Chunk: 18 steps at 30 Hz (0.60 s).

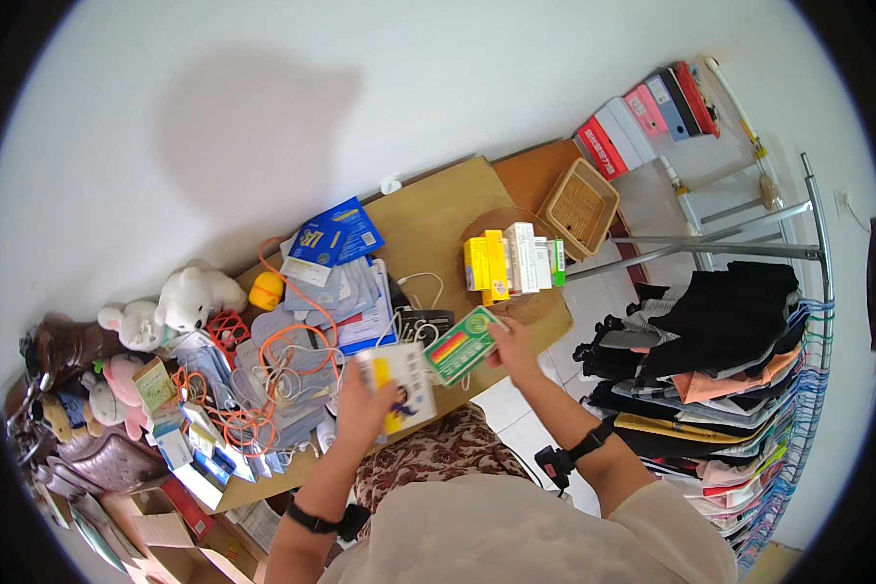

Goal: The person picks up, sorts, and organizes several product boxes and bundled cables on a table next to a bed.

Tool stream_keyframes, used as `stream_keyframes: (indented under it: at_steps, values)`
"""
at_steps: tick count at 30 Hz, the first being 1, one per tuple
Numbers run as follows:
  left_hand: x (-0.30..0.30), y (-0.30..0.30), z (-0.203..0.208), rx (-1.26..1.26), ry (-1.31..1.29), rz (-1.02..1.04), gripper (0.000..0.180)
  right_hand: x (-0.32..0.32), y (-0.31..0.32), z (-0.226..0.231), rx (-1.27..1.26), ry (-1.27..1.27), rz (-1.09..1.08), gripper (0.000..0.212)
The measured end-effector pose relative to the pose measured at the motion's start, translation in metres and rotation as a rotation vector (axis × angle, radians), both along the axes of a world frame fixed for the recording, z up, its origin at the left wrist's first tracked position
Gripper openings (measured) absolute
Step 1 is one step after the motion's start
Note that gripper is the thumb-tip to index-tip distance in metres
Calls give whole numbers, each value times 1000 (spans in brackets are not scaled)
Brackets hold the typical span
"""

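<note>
My left hand (362, 407) is closed on a white and yellow box (411, 382), held above the near edge of the table (448, 200). Just to its right, my right hand (516, 352) grips a flat green box (460, 346) with red and yellow stripes, tilted, by its right end. The two boxes are close together; I cannot tell whether they touch. Beyond my right hand, yellow boxes (487, 267), white boxes (524, 259) and a green-and-white box (557, 263) stand in a row on a round brown tray (469, 230).
A wicker basket (580, 208) sits behind the tray. Orange cables (287, 336), white cords, grey packets and blue packets (333, 237) crowd the table's left side, near plush toys (200, 297). To the right stands a rack of hanging clothes (711, 331). Cardboard boxes (165, 530) lie at lower left.
</note>
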State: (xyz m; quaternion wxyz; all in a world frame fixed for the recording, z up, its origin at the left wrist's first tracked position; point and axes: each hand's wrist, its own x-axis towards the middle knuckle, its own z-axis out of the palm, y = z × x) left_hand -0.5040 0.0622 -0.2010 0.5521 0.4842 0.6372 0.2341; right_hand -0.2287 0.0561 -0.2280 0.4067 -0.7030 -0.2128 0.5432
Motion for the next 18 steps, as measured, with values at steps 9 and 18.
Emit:
stream_keyframes:
  at_steps: [9, 18]
  values:
    - [160, 152, 43, 641, 281, -331, 65, 103, -7, -23, -134, -219, -201, 38]
    - [228, 136, 6, 219, 565, -454, 83, 88, 20, -39, -53, 178, -182, 67]
